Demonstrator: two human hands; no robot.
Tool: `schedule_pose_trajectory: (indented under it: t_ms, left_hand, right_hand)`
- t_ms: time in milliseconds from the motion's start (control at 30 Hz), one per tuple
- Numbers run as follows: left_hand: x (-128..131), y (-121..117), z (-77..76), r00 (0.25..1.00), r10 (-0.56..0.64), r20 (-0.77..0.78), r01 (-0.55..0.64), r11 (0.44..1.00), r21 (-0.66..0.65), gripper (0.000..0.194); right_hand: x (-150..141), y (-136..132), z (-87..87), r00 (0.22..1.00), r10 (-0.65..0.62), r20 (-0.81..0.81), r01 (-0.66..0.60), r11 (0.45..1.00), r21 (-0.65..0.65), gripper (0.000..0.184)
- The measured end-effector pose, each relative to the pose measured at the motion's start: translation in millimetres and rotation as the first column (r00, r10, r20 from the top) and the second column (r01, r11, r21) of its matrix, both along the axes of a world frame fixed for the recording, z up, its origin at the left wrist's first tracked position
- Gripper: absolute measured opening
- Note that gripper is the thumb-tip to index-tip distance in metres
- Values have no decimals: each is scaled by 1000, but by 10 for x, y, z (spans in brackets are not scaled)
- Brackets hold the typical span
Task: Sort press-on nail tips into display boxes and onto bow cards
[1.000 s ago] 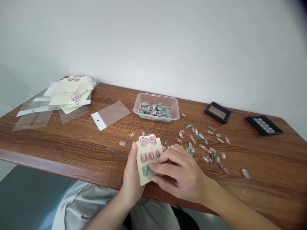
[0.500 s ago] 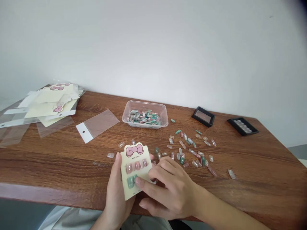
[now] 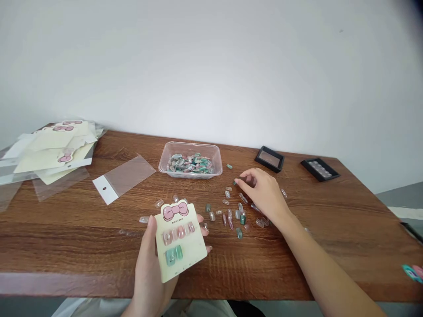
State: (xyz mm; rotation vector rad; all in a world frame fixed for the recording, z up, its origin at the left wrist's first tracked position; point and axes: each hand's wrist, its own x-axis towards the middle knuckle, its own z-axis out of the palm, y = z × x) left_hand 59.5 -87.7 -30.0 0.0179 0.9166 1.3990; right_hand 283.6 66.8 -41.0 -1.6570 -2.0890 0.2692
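My left hand (image 3: 150, 264) grips a cream display card (image 3: 193, 252) with a pink bow at its top, near the table's front edge. Along the card's upper row sit several pink press-on nails (image 3: 181, 232); below them are two green press-on nails (image 3: 171, 256). Out over the table, my right hand (image 3: 264, 191) has thumb and forefinger closed at a small green press-on nail (image 3: 235, 182), which is partly covered by the fingertips. Loose press-on nails (image 3: 230, 219) in green, pink and clear lie around and below that hand, some hidden by it.
A clear plastic tub (image 3: 161, 165) full of nails stands near the wall. To its left lie a clear bag (image 3: 130, 176) and a pile of cards and bags (image 3: 49, 147). Two black frames, one plain (image 3: 269, 158) and one holding pale pieces (image 3: 320, 169), rest at the back right.
My right hand has left the card and reached forward and right to the loose nails. Two green nails now show plainly on the card. The whole view has shifted slightly.
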Motion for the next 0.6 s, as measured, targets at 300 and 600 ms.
schedule_pose_trajectory:
  t_ms: [300, 600]
  left_hand:
    - [0, -1, 12, 1000, 10, -5, -10, 1000, 2, 52]
    - [8, -2, 10, 1000, 10, -20, -10, 1000, 0, 55]
  right_hand:
    - [-42, 6, -59, 997, 75, 21, -75, 997, -21, 7]
    - [-62, -45, 12, 952, 289, 97, -294, 955, 40, 8]
